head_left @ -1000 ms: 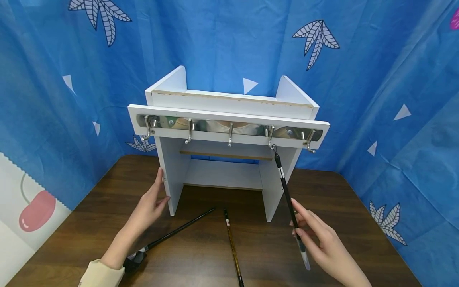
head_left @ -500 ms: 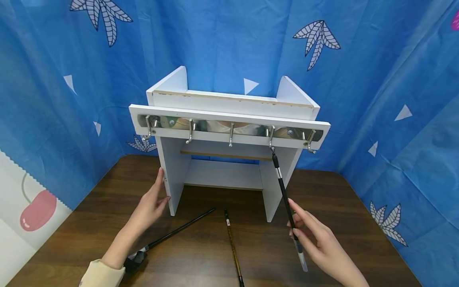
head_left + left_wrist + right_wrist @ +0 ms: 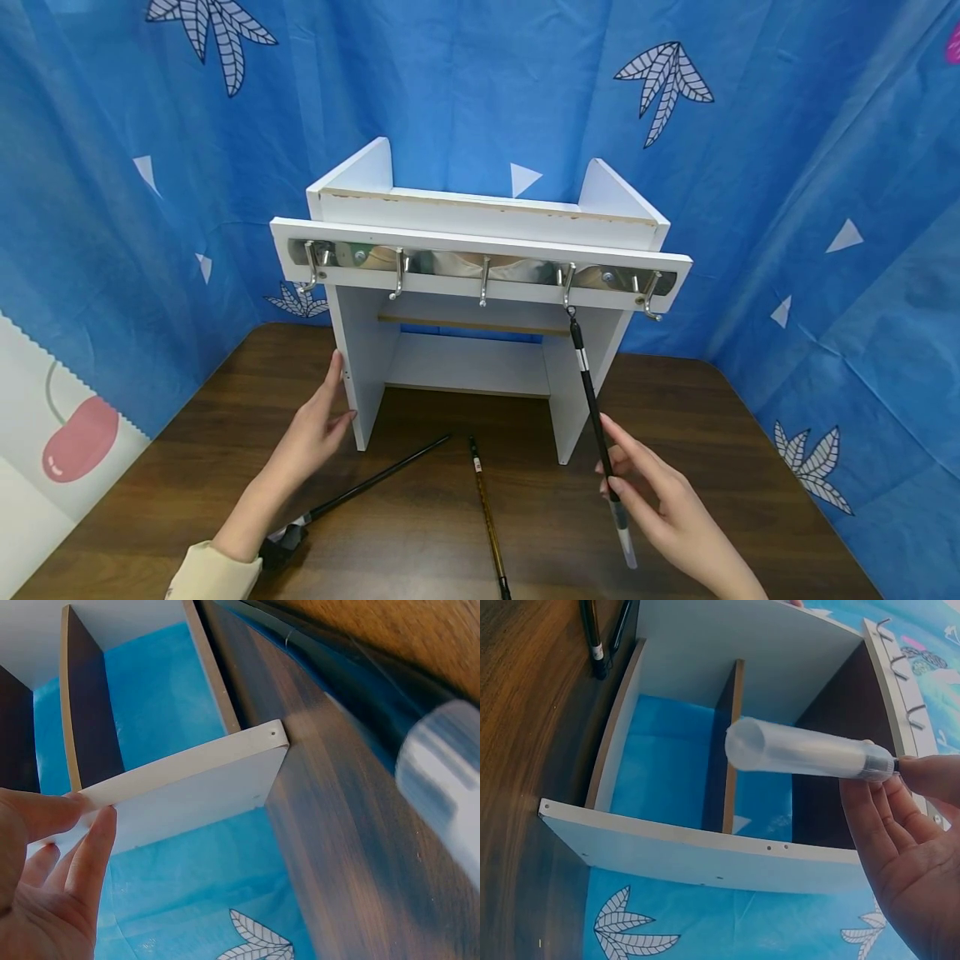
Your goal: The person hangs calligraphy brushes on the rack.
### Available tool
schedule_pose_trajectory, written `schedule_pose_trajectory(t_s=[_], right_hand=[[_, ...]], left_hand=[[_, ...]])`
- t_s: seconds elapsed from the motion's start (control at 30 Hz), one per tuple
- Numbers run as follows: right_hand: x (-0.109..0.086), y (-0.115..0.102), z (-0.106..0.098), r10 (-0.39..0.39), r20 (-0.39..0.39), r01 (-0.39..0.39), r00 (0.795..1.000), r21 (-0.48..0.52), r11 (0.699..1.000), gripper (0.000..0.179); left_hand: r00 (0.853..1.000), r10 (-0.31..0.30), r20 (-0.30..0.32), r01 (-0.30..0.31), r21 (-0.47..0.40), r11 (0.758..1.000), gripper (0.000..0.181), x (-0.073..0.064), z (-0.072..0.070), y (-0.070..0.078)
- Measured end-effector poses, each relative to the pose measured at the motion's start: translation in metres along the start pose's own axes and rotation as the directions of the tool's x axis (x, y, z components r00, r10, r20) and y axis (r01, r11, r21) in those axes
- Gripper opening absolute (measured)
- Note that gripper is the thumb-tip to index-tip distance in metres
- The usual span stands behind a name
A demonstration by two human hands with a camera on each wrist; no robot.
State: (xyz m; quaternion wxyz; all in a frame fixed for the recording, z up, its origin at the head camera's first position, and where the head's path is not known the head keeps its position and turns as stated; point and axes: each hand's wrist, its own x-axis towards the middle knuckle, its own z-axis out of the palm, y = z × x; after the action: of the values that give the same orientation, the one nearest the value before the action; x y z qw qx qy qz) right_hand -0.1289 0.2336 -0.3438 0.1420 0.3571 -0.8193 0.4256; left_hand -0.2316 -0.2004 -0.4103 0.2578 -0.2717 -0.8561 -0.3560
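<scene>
My right hand (image 3: 660, 508) pinches a black-handled calligraphy brush (image 3: 595, 404) near its lower end, which wears a clear cap (image 3: 802, 750). The brush slants up to the left, and the small loop (image 3: 572, 312) at its top meets the tip of the fourth hook (image 3: 567, 287) from the left. Whether the loop is over the tip is too small to tell. Thumb and fingers of my left hand (image 3: 311, 429) pinch the front edge of the left side panel (image 3: 187, 769) of a white shelf (image 3: 480, 225).
Several metal hooks line the shelf's front rail (image 3: 450, 279). A black brush (image 3: 378, 479) with a dark wrapped end and a brown brush (image 3: 487, 517) lie on the wooden table (image 3: 405, 558). Behind the shelf hangs a blue patterned curtain (image 3: 480, 92).
My right hand has shifted slightly left, bringing the brush's lower end with it. The loop has moved a little left at the fourth hook's tip. My left hand has stayed put.
</scene>
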Motion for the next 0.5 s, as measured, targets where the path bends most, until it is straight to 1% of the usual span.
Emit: schedule_pose_trajectory(t_s=[0.17, 0.23, 0.37, 0.5], right_hand=[[0.0004, 0.0009, 0.0024, -0.024, -0.014, 0.024, 1.000, 0.024, 0.999, 0.076], [0.0003, 0.0012, 0.0030, -0.018, -0.011, 0.019, 1.000, 0.032, 0.999, 0.075], [0.0001, 0.0008, 0.0029, 0.017, 0.009, -0.017, 1.000, 0.038, 0.999, 0.074], [0.0018, -0.0001, 0.0035, 0.016, 0.014, -0.017, 1.000, 0.042, 0.999, 0.073]], left_hand=[[1.000, 0.003, -0.005, -0.003, 0.000, 1.000, 0.106, 0.0004, -0.0002, 0.0000], [1.000, 0.004, -0.007, -0.004, 0.003, 1.000, 0.106, 0.0004, -0.0002, 0.0000], [1.000, 0.005, -0.005, -0.005, 0.009, 1.000, 0.106, 0.0002, 0.0001, 0.0002], [1.000, 0.005, -0.004, -0.005, 0.009, 1.000, 0.106, 0.0001, 0.0003, 0.0003]])
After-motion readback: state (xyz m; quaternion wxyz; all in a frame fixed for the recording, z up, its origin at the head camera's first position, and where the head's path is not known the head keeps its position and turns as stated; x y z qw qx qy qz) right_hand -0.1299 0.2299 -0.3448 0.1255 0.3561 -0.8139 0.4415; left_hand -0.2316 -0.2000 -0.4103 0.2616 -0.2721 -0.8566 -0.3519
